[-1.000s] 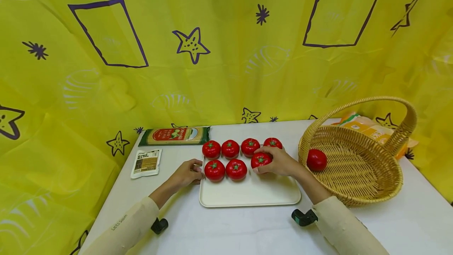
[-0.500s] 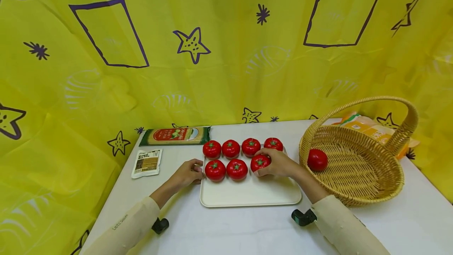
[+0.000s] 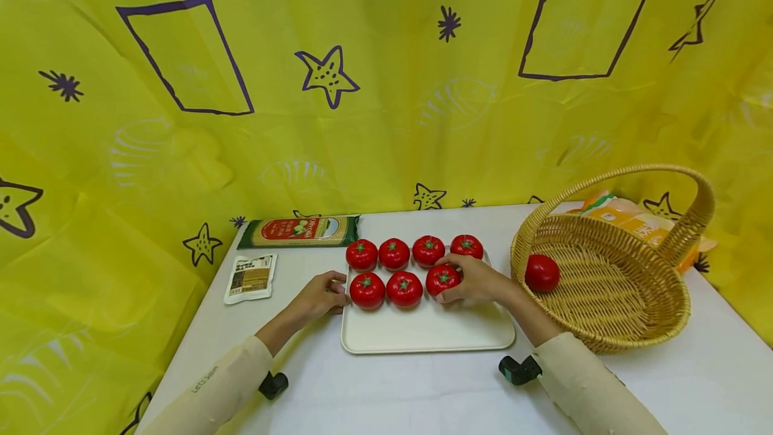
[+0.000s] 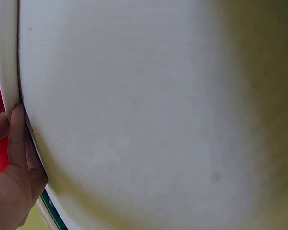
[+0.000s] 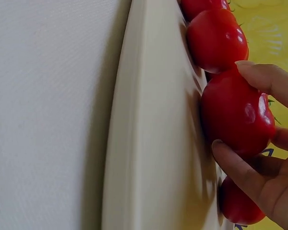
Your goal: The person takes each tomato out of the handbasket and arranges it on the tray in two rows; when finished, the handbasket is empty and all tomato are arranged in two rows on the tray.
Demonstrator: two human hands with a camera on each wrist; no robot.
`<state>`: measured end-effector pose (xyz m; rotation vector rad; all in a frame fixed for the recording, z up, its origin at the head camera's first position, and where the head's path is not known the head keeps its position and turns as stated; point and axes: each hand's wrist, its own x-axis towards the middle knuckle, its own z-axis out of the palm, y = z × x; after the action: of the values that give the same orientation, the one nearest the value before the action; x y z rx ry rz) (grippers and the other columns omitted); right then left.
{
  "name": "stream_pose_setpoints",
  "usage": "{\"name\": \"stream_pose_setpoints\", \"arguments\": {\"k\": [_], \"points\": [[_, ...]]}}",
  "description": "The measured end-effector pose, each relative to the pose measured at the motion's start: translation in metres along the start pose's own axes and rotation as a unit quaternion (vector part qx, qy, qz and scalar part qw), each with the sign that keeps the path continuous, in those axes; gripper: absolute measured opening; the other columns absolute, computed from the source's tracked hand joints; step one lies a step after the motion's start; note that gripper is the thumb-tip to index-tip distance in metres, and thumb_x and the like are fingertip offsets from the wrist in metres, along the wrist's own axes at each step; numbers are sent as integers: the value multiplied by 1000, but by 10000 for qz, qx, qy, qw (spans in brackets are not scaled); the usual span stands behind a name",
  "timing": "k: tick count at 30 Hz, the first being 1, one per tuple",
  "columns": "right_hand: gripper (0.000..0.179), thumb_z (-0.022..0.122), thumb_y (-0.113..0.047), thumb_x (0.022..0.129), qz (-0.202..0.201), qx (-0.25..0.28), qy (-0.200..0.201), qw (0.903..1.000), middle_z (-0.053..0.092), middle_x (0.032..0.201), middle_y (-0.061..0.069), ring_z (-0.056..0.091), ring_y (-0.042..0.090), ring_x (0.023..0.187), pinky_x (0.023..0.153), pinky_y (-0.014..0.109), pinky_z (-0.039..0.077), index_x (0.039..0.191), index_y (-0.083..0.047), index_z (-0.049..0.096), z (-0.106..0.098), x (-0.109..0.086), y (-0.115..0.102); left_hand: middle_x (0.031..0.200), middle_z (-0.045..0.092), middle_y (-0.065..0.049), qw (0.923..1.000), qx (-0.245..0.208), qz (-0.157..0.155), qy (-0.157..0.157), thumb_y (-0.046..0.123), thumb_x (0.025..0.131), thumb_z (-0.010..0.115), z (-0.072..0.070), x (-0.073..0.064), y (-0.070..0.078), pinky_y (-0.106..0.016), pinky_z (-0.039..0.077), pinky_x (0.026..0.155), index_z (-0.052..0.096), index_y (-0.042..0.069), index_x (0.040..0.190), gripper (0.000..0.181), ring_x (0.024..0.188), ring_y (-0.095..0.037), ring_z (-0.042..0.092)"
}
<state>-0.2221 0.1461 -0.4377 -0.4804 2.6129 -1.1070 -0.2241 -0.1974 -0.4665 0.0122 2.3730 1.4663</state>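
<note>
My right hand holds a red tomato with a green stem, thumb and fingers around its sides. That tomato sits low on the cream tray, right beside two more tomatoes of the front row, the nearer one and the leftmost. Behind them runs a back row of several tomatoes along the tray's far side. At the tray's left edge, my left hand pinches the rim, its thumb on the inner side and fingers outside in the left wrist view.
A wicker basket with a tall handle stands right of the tray, one red tomato inside. Behind it lies an orange bag. A green and tan packet and a small white pouch lie at the left.
My right hand has shifted slightly left with the tomato, bringing it close to its neighbour in the front row. The left hand stays at the tray's edge.
</note>
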Motion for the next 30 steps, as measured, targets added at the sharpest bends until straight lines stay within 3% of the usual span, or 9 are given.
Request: {"name": "stream_pose_setpoints", "arguments": {"k": [21, 30], "points": [[65, 84, -34, 81, 151, -118, -248, 9995, 59, 132, 18, 58, 35, 117, 98, 55, 53, 135, -11, 57, -6, -3, -3, 92, 55, -10, 10000, 39, 22, 64, -3, 86, 68, 2, 0, 1, -27, 60, 67, 55, -6, 128, 45, 76, -16, 60], [75, 84, -35, 81, 235, -170, -430, 9987, 57, 134, 20, 58, 35, 118, 100, 54, 52, 142, -8, 50, -9, -9, -7, 94, 57, -10, 9997, 215, -11, 64, 0, 87, 69, 1, -2, 0, -27, 60, 68, 55, -4, 130, 45, 77, -16, 60]]}}
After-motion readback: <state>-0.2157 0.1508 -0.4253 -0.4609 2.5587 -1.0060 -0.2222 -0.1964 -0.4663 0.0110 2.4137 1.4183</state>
